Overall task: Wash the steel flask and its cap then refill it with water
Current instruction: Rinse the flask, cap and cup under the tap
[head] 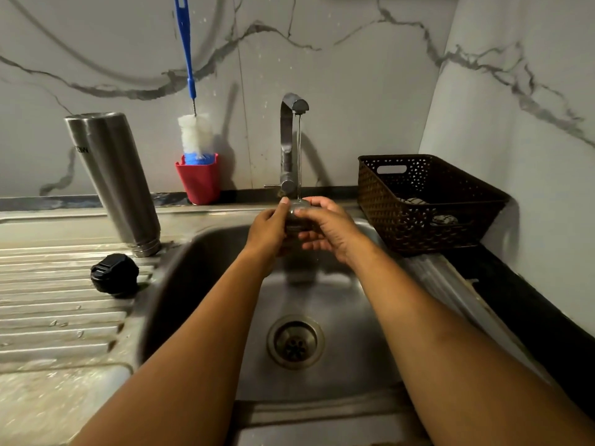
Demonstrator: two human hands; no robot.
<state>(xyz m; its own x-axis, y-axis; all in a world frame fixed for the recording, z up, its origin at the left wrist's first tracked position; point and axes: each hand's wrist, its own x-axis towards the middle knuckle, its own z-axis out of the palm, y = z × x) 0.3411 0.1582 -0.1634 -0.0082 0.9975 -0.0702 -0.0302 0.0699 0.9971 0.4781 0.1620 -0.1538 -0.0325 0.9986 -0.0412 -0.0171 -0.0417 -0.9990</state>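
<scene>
So both hands are out over the sink (347, 304) with the cap (297, 210) held between them, right under the tap (289, 140). The left hand (267, 228) has its fingers curled round the cap's left side with the thumb up near the top edge. The right hand (330, 226) wraps it from the other side, thumb across the front, lower fingers loosely spread underneath. The cap itself is mostly hidden by fingers and a bit blurry, so all I can really say is that it's small, round and greyish. A thin stream of water (299, 156) is running from the spout straight onto the top of it. The flask (112, 178) is off on the left, standing on the drainboard (48, 304) beside the basin's back left corner, ringed narrower end down, nobody touching it. Just in front of it, also on the drainboard, sits a black lid (115, 274). Against the back wall, between flask and tap, there's a red cup (199, 183) with a blue-handled brush (195, 135) standing in it, white bristles down. On the right, a brown basket (418, 201) sits on the counter near the right hand but not touching it. The drain (295, 341) shows between the forearms.
</scene>
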